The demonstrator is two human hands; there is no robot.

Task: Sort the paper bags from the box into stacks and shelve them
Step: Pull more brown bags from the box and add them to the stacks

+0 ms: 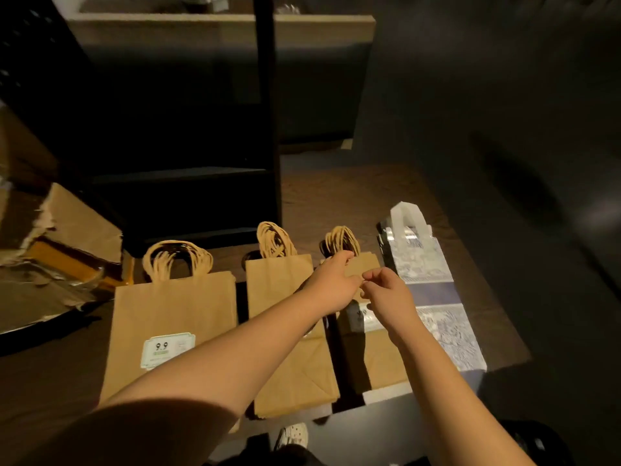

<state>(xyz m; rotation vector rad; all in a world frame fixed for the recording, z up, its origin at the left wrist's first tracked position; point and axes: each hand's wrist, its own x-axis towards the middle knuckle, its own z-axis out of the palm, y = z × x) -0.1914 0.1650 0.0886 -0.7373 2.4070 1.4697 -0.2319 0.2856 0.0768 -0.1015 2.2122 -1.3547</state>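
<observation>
While both arms reach forward over the dark wooden table [353, 196], the left hand [331, 287] lies on the upper part of the right-hand stack of brown paper bags [373, 351], fingers bent over its top edge just below the twisted paper handles [341, 240]. Just beside it, nearly touching, the right hand [386, 297] hovers with thumb and fingers pinched together; whether anything sits between them cannot be told. Left of that stack lie a middle stack of brown bags [289, 331], crossed by the left forearm, and a larger stack [171, 324] bearing a "9.9" label [167, 349]. A white-and-blue patterned bag stack [437, 297] lies to the right. A torn cardboard box [57, 250] sits at the far left, dark shelving [188, 183] behind.
</observation>
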